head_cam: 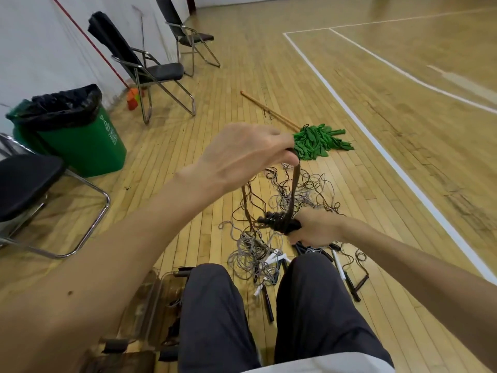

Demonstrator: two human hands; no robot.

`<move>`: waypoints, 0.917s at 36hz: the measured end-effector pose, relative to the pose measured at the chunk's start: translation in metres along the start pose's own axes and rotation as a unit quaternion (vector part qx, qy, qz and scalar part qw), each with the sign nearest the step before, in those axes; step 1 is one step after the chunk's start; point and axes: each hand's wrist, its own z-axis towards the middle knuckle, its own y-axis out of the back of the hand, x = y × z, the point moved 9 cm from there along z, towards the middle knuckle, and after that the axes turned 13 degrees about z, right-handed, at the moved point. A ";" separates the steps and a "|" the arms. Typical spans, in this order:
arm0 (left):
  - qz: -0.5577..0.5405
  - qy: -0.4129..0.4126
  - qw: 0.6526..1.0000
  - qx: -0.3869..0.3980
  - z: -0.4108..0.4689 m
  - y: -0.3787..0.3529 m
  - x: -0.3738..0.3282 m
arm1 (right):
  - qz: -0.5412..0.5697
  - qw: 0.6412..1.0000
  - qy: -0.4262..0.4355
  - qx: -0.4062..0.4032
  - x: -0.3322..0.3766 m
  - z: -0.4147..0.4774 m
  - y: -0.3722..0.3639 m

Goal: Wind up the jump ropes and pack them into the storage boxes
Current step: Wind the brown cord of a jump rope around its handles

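Note:
My right hand [314, 230] grips the black handles of a jump rope [279, 220], with brown cord coiled around them. My left hand [247, 154] is raised above it and pinches the brown cord [295, 181], which runs taut down to the handles. A tangled pile of grey and brown jump ropes [269, 246] with black and white handles lies on the wooden floor in front of my knees. Clear storage boxes [150, 300] stand at the lower left by my left leg, holding wound ropes.
A green-headed mop [317, 141] lies on the floor beyond the pile. A green bin [80, 138] with a black bag and folding chairs [150, 68] stand along the left wall. White court lines [376, 146] cross the floor at right.

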 end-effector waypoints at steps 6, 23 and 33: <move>-0.015 0.064 0.998 -0.004 0.001 -0.011 0.027 | 0.044 0.994 0.048 0.088 0.024 -0.023 -0.038; -0.150 0.267 0.939 0.158 -0.046 -0.101 0.055 | 0.018 0.977 0.193 0.089 0.075 -0.086 -0.046; -0.329 0.359 0.840 0.240 -0.095 -0.157 0.034 | 0.102 0.963 0.250 0.016 0.080 -0.098 -0.010</move>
